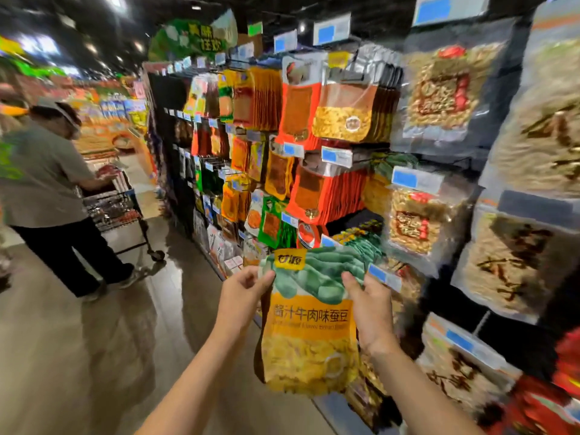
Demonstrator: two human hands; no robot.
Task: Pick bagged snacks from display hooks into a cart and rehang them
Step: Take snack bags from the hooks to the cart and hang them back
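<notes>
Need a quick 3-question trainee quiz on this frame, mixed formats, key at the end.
1. True or false: the left hand and right hand both pinch the top of the yellow-and-green snack bag.
2. The bag is: A) hanging on a hook, B) lying in the cart, C) held in the air off any hook.
3. Fill in: the bystander at far left stands at a shopping ____.

Key: 1 true; 2 C; 3 cart.

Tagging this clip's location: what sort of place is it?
A supermarket snack aisle: bagged snacks hang on display hooks with price tags, and another person pushes a shopping cart.
</notes>
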